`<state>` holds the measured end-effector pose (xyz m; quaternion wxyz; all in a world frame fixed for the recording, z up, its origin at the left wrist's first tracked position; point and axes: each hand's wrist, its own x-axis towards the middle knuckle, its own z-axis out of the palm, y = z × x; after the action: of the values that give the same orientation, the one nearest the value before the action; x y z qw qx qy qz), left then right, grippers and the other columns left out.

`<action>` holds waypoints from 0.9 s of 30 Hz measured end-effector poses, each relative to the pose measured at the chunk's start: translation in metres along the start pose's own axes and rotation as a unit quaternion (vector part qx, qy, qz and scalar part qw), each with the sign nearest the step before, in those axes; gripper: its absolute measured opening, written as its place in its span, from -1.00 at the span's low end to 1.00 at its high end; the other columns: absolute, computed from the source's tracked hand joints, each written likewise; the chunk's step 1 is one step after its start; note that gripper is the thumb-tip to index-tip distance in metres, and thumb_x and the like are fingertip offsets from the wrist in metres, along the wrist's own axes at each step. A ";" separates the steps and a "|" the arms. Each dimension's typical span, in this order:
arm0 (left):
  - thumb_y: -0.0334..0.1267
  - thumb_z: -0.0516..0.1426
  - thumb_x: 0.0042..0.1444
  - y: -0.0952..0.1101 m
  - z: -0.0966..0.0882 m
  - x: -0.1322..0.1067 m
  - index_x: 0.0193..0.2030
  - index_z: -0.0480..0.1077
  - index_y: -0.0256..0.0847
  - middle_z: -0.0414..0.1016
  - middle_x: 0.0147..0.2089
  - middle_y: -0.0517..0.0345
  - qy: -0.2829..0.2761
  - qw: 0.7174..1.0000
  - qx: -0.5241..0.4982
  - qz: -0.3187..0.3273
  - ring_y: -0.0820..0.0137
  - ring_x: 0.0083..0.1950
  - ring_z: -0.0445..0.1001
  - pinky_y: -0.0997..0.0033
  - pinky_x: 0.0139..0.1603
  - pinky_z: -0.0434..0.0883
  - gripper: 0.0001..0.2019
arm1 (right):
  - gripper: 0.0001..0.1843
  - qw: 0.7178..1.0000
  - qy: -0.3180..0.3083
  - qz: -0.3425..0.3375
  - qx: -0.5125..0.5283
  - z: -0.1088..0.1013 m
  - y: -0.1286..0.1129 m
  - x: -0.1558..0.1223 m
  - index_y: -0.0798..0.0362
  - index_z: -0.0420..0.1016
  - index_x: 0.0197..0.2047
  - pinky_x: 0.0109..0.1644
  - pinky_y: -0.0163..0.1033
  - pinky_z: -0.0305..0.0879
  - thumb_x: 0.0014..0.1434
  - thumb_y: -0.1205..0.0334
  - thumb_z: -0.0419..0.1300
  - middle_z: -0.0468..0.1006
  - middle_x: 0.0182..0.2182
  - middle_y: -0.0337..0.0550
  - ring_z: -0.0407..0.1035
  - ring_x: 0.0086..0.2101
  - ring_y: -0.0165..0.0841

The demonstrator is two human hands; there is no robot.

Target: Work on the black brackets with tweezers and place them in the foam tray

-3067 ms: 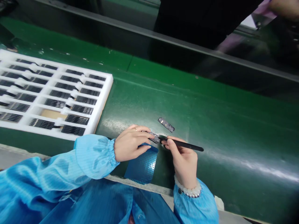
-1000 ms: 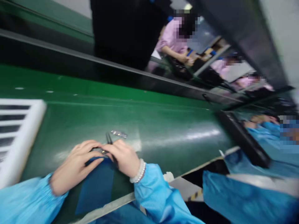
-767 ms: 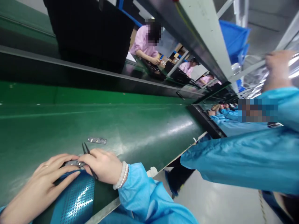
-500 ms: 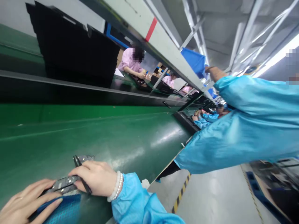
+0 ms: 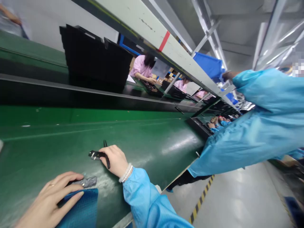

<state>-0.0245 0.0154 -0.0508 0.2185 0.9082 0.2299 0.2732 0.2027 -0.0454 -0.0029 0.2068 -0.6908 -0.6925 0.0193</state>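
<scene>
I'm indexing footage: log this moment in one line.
left hand: touching gray part, blue sheet | right hand: holding tweezers, touching black part | surface: green bench

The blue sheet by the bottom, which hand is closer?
Your left. The left hand is right at the upper edge of the blue sheet; the right hand is farther up, away from it, holding black tweezers.

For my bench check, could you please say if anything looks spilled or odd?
Nothing clearly stands out: the right hand holds black tweezers, the left hand is at a blue sheet, and no spill shows; fine damage can't be judged.
</scene>
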 end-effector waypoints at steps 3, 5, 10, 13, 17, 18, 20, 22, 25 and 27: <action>0.06 0.12 0.09 0.007 -0.005 0.001 -0.19 0.49 0.10 0.47 0.01 0.23 -0.026 0.999 0.018 0.001 0.17 0.07 0.39 0.18 -0.02 0.38 -0.77 | -0.78 1.000 0.018 -0.010 0.013 -0.001 -0.002 -0.003 0.02 0.38 -0.05 -0.02 -0.28 0.27 0.22 0.23 0.12 0.54 -0.20 -0.16 0.34 -0.14 -0.34; 0.05 0.12 0.11 0.014 -0.009 0.004 -0.18 0.49 0.08 0.47 0.00 0.21 -0.023 1.000 0.013 0.006 0.17 0.06 0.39 0.19 0.00 0.36 -0.77 | -0.77 1.000 0.020 -0.016 0.008 -0.001 -0.003 -0.005 0.02 0.40 -0.06 -0.05 -0.27 0.28 0.20 0.22 0.14 0.54 -0.22 -0.16 0.35 -0.16 -0.32; -0.04 0.10 0.16 0.030 -0.017 0.011 -0.24 0.50 -0.01 0.49 -0.04 0.17 -0.027 0.999 -0.020 -0.012 0.23 0.06 0.37 0.24 0.04 0.31 -0.80 | -0.76 0.999 0.024 -0.019 0.020 0.001 -0.003 -0.006 0.02 0.43 -0.07 -0.09 -0.23 0.30 0.17 0.24 0.18 0.55 -0.24 -0.13 0.36 -0.18 -0.29; -0.12 0.07 0.18 0.040 -0.022 0.017 -0.27 0.51 -0.07 0.51 -0.09 0.12 -0.026 0.998 -0.052 -0.033 0.27 0.02 0.39 0.27 0.04 0.30 -0.80 | -0.79 0.998 0.033 -0.016 0.042 -0.001 0.001 -0.006 0.04 0.44 -0.07 -0.09 -0.18 0.31 0.21 0.28 0.12 0.55 -0.24 -0.08 0.37 -0.20 -0.27; -0.21 0.09 0.18 0.049 -0.026 0.024 -0.33 0.50 -0.19 0.55 -0.26 0.12 -0.059 0.986 -0.141 -0.066 0.37 -0.15 0.46 0.36 -0.05 0.36 -0.81 | -0.69 0.994 0.054 -0.009 0.092 -0.009 0.008 -0.011 0.10 0.39 0.02 -0.05 -0.06 0.33 0.22 0.21 0.11 0.52 -0.15 0.06 0.37 -0.12 -0.20; -0.21 0.10 0.16 0.050 -0.027 0.025 -0.33 0.50 -0.21 0.55 -0.29 0.12 -0.065 0.981 -0.162 -0.083 0.40 -0.19 0.48 0.40 -0.09 0.38 -0.82 | -0.70 0.988 0.097 0.007 0.120 -0.012 0.009 -0.013 0.10 0.39 0.03 -0.01 -0.04 0.33 0.24 0.22 0.09 0.52 -0.14 0.06 0.38 -0.09 -0.20; -0.22 0.12 0.14 0.052 -0.027 0.027 -0.31 0.51 -0.22 0.56 -0.31 0.14 -0.072 0.971 -0.191 -0.123 0.43 -0.24 0.50 0.47 -0.14 0.40 -0.83 | -0.69 0.965 0.150 0.047 0.211 -0.016 0.007 -0.021 0.05 0.37 0.07 0.01 -0.05 0.34 0.27 0.24 0.04 0.53 -0.10 0.01 0.41 -0.09 -0.26; -0.23 0.15 0.12 0.053 -0.026 0.028 -0.30 0.52 -0.21 0.57 -0.31 0.17 -0.079 0.963 -0.202 -0.159 0.45 -0.26 0.52 0.51 -0.16 0.40 -0.86 | -0.63 0.918 0.163 0.094 0.349 -0.018 0.002 -0.032 -0.01 0.30 0.16 -0.20 -0.14 0.45 0.29 0.22 0.02 0.58 -0.20 -0.07 0.48 -0.27 -0.34; -0.23 0.17 0.10 0.054 -0.025 0.029 -0.31 0.53 -0.20 0.58 -0.32 0.19 -0.079 0.958 -0.206 -0.182 0.47 -0.29 0.52 0.55 -0.19 0.40 -0.87 | -0.62 0.845 0.124 0.092 0.511 -0.015 -0.009 -0.050 -0.05 0.34 0.15 -0.42 -0.21 0.47 0.29 0.13 0.03 0.61 -0.30 -0.09 0.50 -0.41 -0.36; -0.23 0.18 0.09 0.055 -0.025 0.029 -0.31 0.53 -0.21 0.58 -0.34 0.20 -0.074 0.959 -0.207 -0.179 0.48 -0.33 0.51 0.57 -0.22 0.39 -0.87 | -0.65 0.811 0.102 0.089 0.569 -0.012 -0.015 -0.058 -0.04 0.43 0.07 -0.45 -0.20 0.48 0.28 0.08 0.04 0.61 -0.32 -0.07 0.51 -0.43 -0.34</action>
<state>-0.0012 -0.0061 0.0078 0.4630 0.8051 0.3100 0.2033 0.1897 -0.1051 -0.0017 0.6293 -0.5065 -0.4686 0.3575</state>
